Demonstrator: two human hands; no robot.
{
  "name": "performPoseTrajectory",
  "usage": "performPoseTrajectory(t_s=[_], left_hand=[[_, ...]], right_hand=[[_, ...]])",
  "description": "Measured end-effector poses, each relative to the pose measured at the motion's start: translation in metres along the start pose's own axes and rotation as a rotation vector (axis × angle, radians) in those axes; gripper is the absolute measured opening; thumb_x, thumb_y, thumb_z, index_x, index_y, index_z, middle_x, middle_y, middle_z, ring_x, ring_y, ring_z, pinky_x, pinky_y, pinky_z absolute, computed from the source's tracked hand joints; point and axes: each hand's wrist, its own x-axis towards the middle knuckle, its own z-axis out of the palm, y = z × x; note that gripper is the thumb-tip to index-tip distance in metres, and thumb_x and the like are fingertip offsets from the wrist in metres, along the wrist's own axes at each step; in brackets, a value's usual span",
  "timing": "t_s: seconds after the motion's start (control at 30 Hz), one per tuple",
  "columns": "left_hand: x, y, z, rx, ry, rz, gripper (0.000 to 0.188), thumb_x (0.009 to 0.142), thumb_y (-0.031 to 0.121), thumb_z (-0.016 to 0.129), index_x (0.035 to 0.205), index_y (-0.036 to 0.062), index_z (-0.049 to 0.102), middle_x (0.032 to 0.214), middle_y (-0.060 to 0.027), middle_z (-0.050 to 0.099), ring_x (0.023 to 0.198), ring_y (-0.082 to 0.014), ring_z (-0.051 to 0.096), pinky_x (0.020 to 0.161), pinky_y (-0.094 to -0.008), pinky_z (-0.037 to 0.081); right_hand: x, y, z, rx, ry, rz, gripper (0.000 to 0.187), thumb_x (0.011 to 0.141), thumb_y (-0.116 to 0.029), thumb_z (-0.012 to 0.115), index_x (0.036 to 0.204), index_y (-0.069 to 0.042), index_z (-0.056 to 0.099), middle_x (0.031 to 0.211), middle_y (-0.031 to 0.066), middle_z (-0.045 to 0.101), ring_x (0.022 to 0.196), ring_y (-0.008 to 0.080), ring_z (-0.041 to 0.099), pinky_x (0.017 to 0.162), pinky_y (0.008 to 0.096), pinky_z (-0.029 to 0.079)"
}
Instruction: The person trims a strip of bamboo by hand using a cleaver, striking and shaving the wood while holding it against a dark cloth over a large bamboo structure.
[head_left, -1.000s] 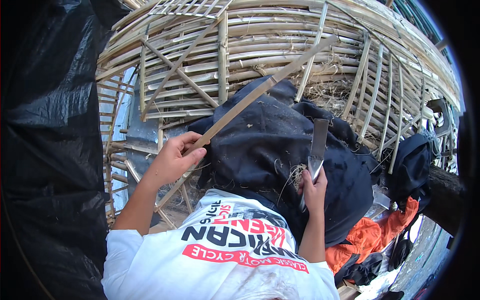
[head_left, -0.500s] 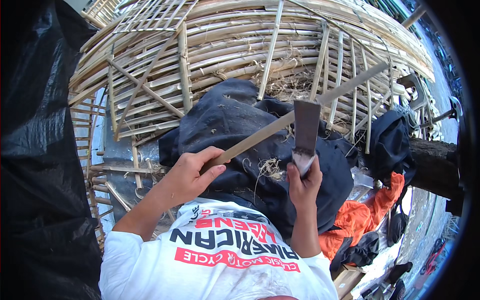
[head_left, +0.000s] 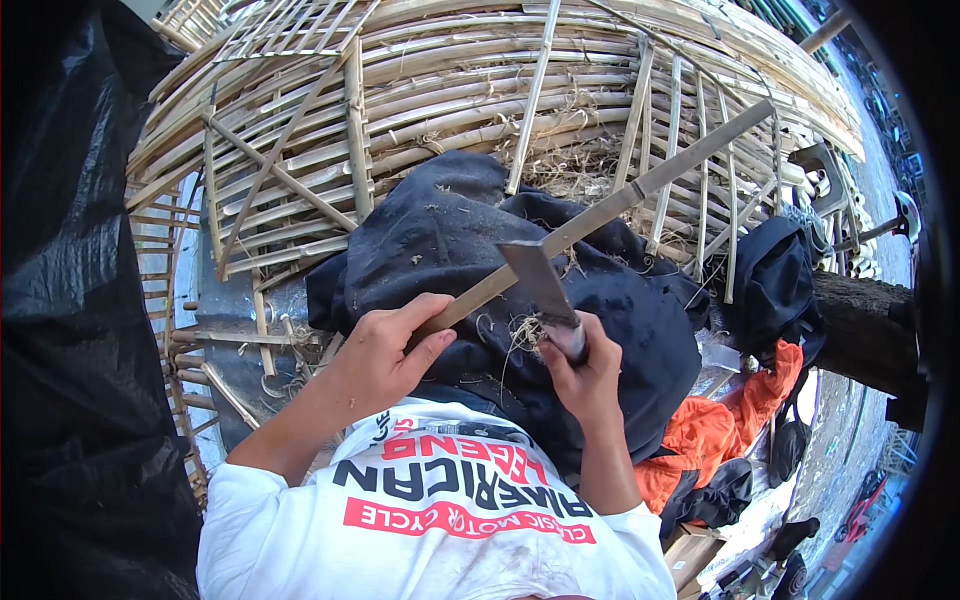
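Note:
My left hand point(head_left: 385, 350) is closed round the near end of a long, flat bamboo strip point(head_left: 620, 200), which slants up to the right with a node partway along. In my right hand point(head_left: 590, 380) is the handle of a broad-bladed knife point(head_left: 540, 280). The blade leans up and to the left, its tip end overlapping the strip's lower edge; whether it touches cannot be told. Dark cloth point(head_left: 410, 250) lies over my lap beneath both hands. A small tuft of bamboo shavings point(head_left: 522, 333) rests on the cloth beside the knife.
A large stack of bamboo slats point(head_left: 450, 110) curves across the far side. Black plastic sheeting point(head_left: 90, 300) hangs at the left. To the right are an orange garment point(head_left: 710, 435) and a dark log point(head_left: 870, 330). Bamboo lattice point(head_left: 160, 260) stands beside the sheeting.
My right hand has moved left, and the knife has tilted from upright to leaning left, against or near the strip. The strip's far end sits slightly higher. The left hand has barely moved.

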Motion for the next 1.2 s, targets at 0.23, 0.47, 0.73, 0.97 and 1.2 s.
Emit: performPoseTrajectory(t_s=[0.23,0.47,0.73,0.97,1.2], left_hand=[[0.011,-0.035,0.009,0.037,0.054,-0.101,0.024,0.097,0.016,0.057,0.114,-0.0006,0.058,0.076,-0.0081,0.058,0.067,-0.0119,0.052,0.064,-0.0265,0.043],[0.021,-0.11,0.021,-0.027,0.167,-0.334,0.022,0.098,0.02,0.058,0.103,-0.0018,0.06,0.07,-0.0039,0.056,0.065,-0.007,0.047,0.059,-0.0271,0.04],[0.034,-0.144,0.033,-0.086,0.191,-0.373,0.027,0.098,0.022,0.059,0.093,-0.0043,0.062,0.063,-0.004,0.054,0.06,-0.0078,0.045,0.054,-0.0286,0.038],[0.037,-0.15,0.04,-0.041,0.297,-0.201,0.029,0.096,0.023,0.059,0.091,-0.0055,0.059,0.064,-0.0172,0.058,0.056,-0.0212,0.054,0.055,-0.0355,0.042],[0.039,-0.147,0.03,-0.048,0.172,-0.329,0.029,0.096,0.023,0.058,0.097,-0.0063,0.058,0.073,-0.0281,0.061,0.073,-0.0449,0.063,0.062,-0.0449,0.048]], right_hand=[[0.008,0.015,0.005,0.131,0.284,0.167,0.021,0.082,-0.007,0.075,0.097,-0.001,0.062,0.066,-0.0047,0.052,0.06,0.0005,0.042,0.052,0.0182,0.036],[0.041,0.006,0.049,-0.008,-0.03,-0.02,0.031,0.07,0.001,0.07,0.101,-0.003,0.068,0.077,0.0105,0.062,0.065,0.0195,0.059,0.062,0.0292,0.046],[0.072,0.044,0.082,-0.476,-0.258,-0.107,0.037,0.067,0.0,0.067,0.101,-0.005,0.055,0.09,0.0144,0.058,0.086,0.0356,0.062,0.071,0.0458,0.05],[0.094,0.072,0.092,-0.762,-0.44,-0.146,0.044,0.063,0.0,0.071,0.102,-0.009,0.051,0.09,0.0119,0.059,0.076,0.0349,0.066,0.064,0.0448,0.053],[0.14,0.113,0.066,-0.869,-0.295,-0.044,0.035,0.07,0.0,0.065,0.101,-0.008,0.051,0.088,0.0141,0.062,0.079,0.0394,0.064,0.066,0.0489,0.053]])
